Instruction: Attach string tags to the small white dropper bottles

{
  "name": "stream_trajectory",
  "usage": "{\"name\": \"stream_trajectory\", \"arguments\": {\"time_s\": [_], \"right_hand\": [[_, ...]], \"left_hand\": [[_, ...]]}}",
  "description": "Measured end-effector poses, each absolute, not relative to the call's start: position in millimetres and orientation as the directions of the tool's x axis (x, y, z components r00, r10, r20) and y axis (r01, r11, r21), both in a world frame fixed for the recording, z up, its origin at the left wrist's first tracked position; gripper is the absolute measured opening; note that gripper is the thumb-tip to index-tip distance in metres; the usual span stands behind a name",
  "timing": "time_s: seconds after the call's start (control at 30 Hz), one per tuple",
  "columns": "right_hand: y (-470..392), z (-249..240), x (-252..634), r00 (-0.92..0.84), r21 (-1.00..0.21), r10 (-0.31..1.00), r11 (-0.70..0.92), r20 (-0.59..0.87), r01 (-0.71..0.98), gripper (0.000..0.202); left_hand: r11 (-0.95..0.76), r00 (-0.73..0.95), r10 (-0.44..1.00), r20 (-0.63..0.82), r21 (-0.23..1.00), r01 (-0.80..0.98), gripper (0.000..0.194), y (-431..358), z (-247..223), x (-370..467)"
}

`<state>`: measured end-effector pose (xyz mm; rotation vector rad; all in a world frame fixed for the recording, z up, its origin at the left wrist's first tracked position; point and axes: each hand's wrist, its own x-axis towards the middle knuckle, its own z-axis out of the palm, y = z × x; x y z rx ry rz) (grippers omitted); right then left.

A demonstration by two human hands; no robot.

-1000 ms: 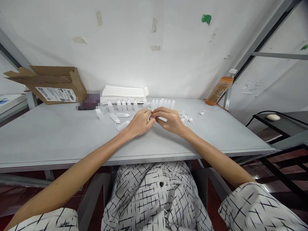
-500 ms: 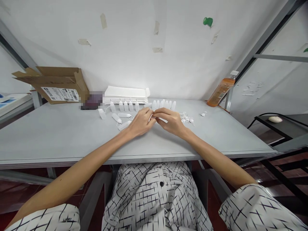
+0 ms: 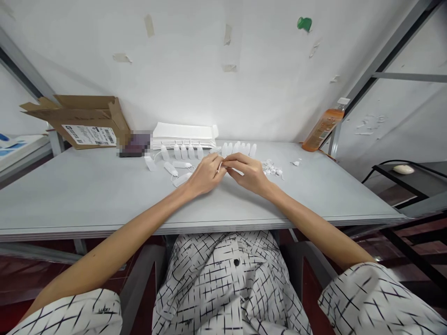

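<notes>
My left hand (image 3: 204,175) and my right hand (image 3: 246,172) meet fingertip to fingertip over the grey table (image 3: 87,195), both pinching one small white bottle (image 3: 220,167) that is mostly hidden by the fingers. Just behind the hands stand small white squeeze bottles in a row (image 3: 186,151) and another upright group (image 3: 239,149). A few more bottles lie on their sides (image 3: 176,167) left of my left hand. A small heap of white caps (image 3: 271,168) lies right of my right hand.
A stack of flat white sheets (image 3: 183,135) lies against the wall. An open cardboard box (image 3: 78,121) stands at the far left, a blurred dark object (image 3: 134,144) beside it. An orange bottle (image 3: 323,128) leans at the right rear by a metal frame.
Both hands stay joined on the small bottle, with only slight finger motion. The view has shifted a little.
</notes>
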<state>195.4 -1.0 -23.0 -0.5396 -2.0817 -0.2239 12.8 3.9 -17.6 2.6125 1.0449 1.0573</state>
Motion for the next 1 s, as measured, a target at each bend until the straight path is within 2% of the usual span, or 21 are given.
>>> {"name": "stream_trajectory", "arguments": {"time_s": [0.33, 0.53, 0.73, 1.0], "right_hand": [[-2.8, -12.7, 199.4, -0.37, -0.231, 0.383, 0.89, 0.846, 0.393, 0.016], [-5.2, -9.8, 198.6, -0.345, -0.3, 0.44, 0.871, 0.829, 0.39, 0.015], [-7.6, -10.9, 197.7, -0.331, -0.455, 0.572, 0.811, 0.751, 0.369, 0.019], [-6.8, -14.5, 196.5, -0.341, -0.383, 0.516, 0.839, 0.786, 0.387, 0.017]], "left_hand": [[-0.704, 0.49, 0.71, 0.505, 0.52, 0.485, 0.033, -1.4, -5.5, 8.6], [-0.693, 0.46, 0.72, 0.519, 0.526, 0.493, 0.032, -0.6, -3.9, 9.2], [-0.694, 0.455, 0.72, 0.525, 0.517, 0.501, 0.03, -0.2, -4.2, 10.4], [-0.691, 0.448, 0.723, 0.525, 0.542, 0.479, 0.022, 2.1, -7.0, 11.6]]}}
